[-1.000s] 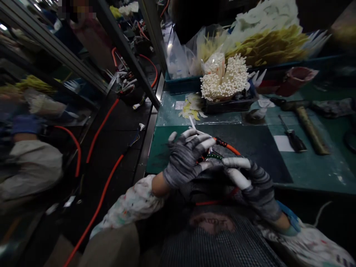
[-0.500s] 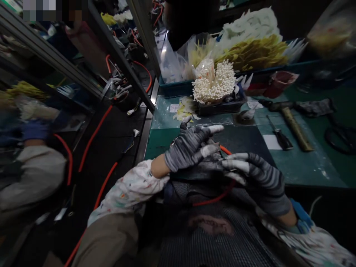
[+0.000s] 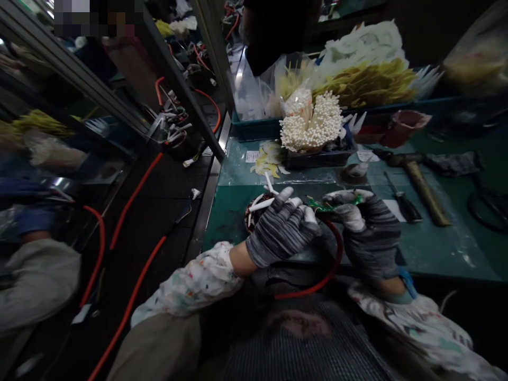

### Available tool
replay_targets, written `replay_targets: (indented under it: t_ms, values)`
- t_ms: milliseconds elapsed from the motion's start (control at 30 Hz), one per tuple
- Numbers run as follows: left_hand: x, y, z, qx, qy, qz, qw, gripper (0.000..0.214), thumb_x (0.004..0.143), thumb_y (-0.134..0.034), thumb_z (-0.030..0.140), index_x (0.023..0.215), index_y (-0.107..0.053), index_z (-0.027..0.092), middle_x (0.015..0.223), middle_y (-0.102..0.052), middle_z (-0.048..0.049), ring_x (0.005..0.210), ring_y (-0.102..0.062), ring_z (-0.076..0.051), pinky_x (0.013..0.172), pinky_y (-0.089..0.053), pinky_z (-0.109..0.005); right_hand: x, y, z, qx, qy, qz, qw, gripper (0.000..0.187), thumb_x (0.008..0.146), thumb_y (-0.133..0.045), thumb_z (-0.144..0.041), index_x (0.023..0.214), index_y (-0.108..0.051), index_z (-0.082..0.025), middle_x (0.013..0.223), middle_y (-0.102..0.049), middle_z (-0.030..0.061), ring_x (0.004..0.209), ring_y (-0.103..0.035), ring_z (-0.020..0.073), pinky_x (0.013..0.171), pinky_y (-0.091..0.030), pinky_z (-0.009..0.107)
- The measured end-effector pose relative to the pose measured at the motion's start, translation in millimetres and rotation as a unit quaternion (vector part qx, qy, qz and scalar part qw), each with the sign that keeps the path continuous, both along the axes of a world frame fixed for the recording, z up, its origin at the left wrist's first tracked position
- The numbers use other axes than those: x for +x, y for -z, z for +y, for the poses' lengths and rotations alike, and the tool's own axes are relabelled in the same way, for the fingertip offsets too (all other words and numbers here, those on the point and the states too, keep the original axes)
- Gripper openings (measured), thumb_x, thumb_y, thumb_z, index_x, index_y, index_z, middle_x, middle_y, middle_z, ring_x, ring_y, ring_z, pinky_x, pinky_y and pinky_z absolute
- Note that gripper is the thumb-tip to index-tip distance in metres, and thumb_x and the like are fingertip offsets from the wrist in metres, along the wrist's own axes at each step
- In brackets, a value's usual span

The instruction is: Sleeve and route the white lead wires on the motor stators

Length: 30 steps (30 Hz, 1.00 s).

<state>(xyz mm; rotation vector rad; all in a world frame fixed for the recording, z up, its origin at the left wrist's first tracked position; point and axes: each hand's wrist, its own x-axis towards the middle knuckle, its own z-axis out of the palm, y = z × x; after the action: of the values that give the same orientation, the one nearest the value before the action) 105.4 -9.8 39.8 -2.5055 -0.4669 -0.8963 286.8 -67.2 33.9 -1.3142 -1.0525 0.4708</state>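
Observation:
Both my hands wear grey striped gloves with whitened fingertips and are held close together over the bench. My right hand (image 3: 371, 235) pinches thin green wires (image 3: 320, 205) between thumb and fingers. From these wires a red-orange sleeved cable (image 3: 339, 248) curves down toward my lap. My left hand (image 3: 283, 227) has its fingers curled in at the other end of the green wires; what lies in its grip is hidden. Beside the left hand, a round coil-wound part (image 3: 249, 216) shows dark copper-coloured winding, with white tubes (image 3: 262, 204) sticking out of it, partly covered by the glove.
Behind my hands stands a black box with a bundle of white-tipped sticks (image 3: 311, 124). A blue tray (image 3: 254, 128) holds yellow and white pieces. A hammer (image 3: 426, 193) and a screwdriver (image 3: 402, 203) lie right. At left, a metal post (image 3: 190, 90) and a co-worker's gloved hand (image 3: 35, 219).
My right hand has turned inward and risen, now pinching the green wires. My left hand has shifted slightly right and down, uncovering the coil-wound part. The red cable has lifted into a loop.

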Motion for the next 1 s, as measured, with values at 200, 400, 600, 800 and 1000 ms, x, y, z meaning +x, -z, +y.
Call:
replay_targets:
  t_ms: [200,400,600,800,1000]
  values:
    - [-19.4,8.5,-20.2,-0.090,-0.050,0.003,0.995,0.020,0.105,-0.060,0.033,0.113,-0.072,0.019,0.136,-0.074,-0.0195,0.139,-0.065,-0.034,0.117,-0.050,-0.062,-21.8,5.5,9.7,0.005,-0.031,0.098,0.995,0.029,0.106,-0.061,-0.053,0.106,-0.075,-0.027,0.109,-0.082,0.0055,0.098,-0.078,0.0242,0.086,-0.068,0.042]
    - [-88.6,-22.3,-1.1,-0.271,0.053,-0.040,0.960,0.051,0.116,-0.022,0.044,0.114,-0.072,0.032,0.124,-0.082,0.0008,0.126,-0.072,-0.015,0.125,-0.045,-0.041,-55.5,8.7,24.3,0.116,-0.104,0.114,0.981,0.029,0.110,-0.047,-0.053,0.101,-0.064,-0.030,0.082,-0.062,0.0013,0.074,-0.066,0.0212,0.071,-0.062,0.040]
    - [-84.6,6.5,110.5,-0.451,-0.254,-0.056,0.854,0.034,0.108,-0.049,0.035,0.118,-0.076,0.019,0.127,-0.079,-0.0091,0.120,-0.072,-0.020,0.113,-0.055,-0.036,-56.9,34.7,25.3,0.166,-0.261,-0.013,0.951,0.010,0.101,-0.068,-0.034,0.110,-0.063,-0.034,0.084,-0.066,-0.0033,0.074,-0.067,0.0180,0.069,-0.060,0.032]
    - [-26.1,27.5,185.8,-0.472,-0.304,0.060,0.825,0.032,0.090,-0.081,0.029,0.119,-0.080,0.015,0.139,-0.070,-0.0164,0.133,-0.064,-0.033,0.118,-0.049,-0.046,-38.0,44.1,18.4,0.111,-0.274,-0.057,0.954,0.016,0.102,-0.062,-0.027,0.117,-0.062,-0.033,0.095,-0.073,-0.0022,0.080,-0.073,0.0182,0.073,-0.064,0.032]
    - [2.8,19.8,206.5,-0.489,-0.334,0.151,0.792,0.024,0.091,-0.082,0.028,0.109,-0.076,0.013,0.130,-0.073,-0.0121,0.131,-0.065,-0.030,0.118,-0.049,-0.055,-44.2,43.3,19.7,0.129,-0.287,-0.044,0.948,0.013,0.102,-0.063,-0.026,0.113,-0.063,-0.032,0.092,-0.075,-0.0021,0.080,-0.075,0.0188,0.074,-0.064,0.032]
